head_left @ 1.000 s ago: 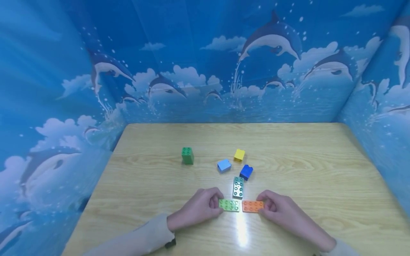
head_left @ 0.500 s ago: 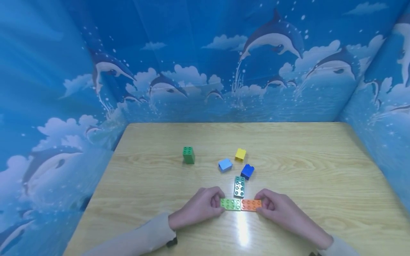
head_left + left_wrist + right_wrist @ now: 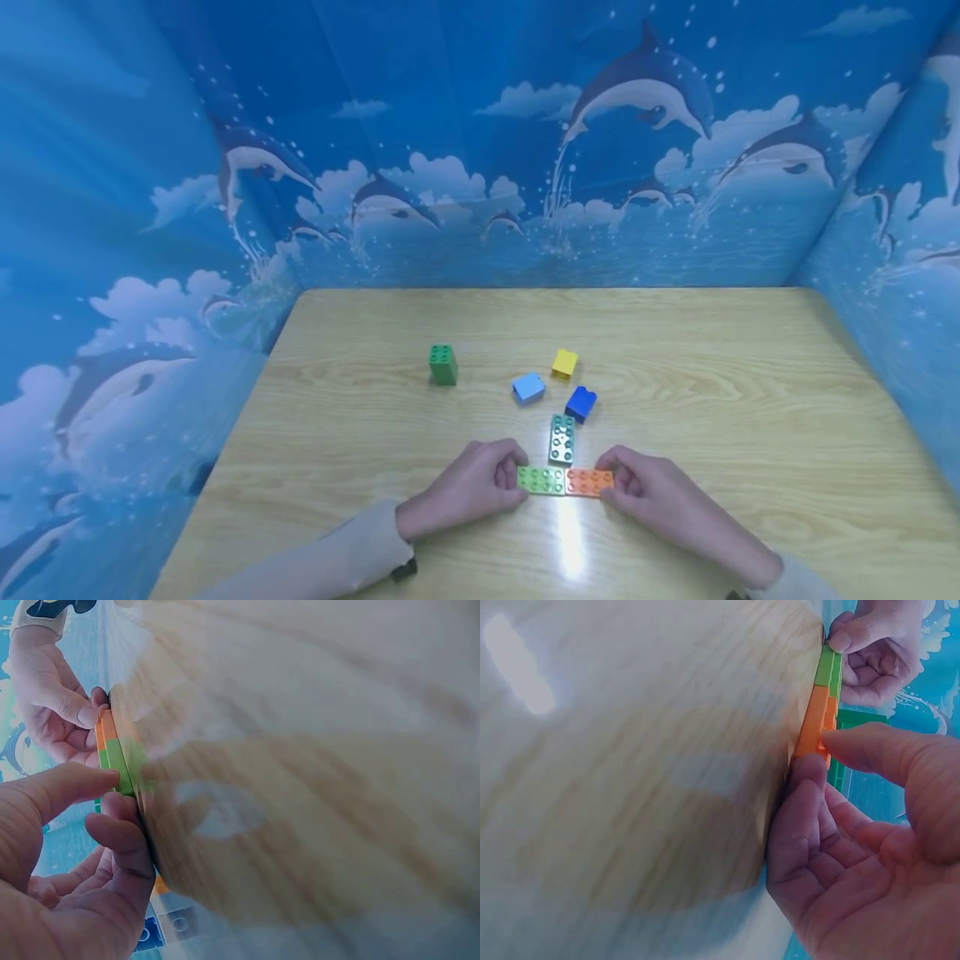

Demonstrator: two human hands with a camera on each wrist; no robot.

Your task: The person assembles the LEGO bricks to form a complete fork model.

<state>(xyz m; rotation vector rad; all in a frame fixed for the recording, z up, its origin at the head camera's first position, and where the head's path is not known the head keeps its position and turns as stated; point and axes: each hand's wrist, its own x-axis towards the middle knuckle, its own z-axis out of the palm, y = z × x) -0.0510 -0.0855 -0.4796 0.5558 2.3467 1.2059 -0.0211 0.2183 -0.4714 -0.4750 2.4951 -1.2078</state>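
My left hand (image 3: 475,483) pinches the outer end of a light green toy brick (image 3: 542,480) between thumb and fingers. From the other side, my right hand (image 3: 651,492) pinches the outer end of an orange toy brick (image 3: 587,482). The two bricks lie flat on the table in one row, their short ends meeting. In the left wrist view the light green brick (image 3: 118,769) runs straight on into the orange one (image 3: 103,729). Just behind the row, a dark green brick (image 3: 562,440) lies lengthwise, studs up.
Behind the dark green brick lie a dark blue brick (image 3: 581,404), a light blue brick (image 3: 528,388) and a yellow brick (image 3: 565,363). A tall green brick (image 3: 442,365) stands further left. The wooden table (image 3: 750,375) ends at a dolphin-printed curtain (image 3: 420,208).
The small gap between the light green and orange bricks has closed; the right hand brought the orange brick leftward against the other. Both hands keep their pinch. The other bricks stay put.
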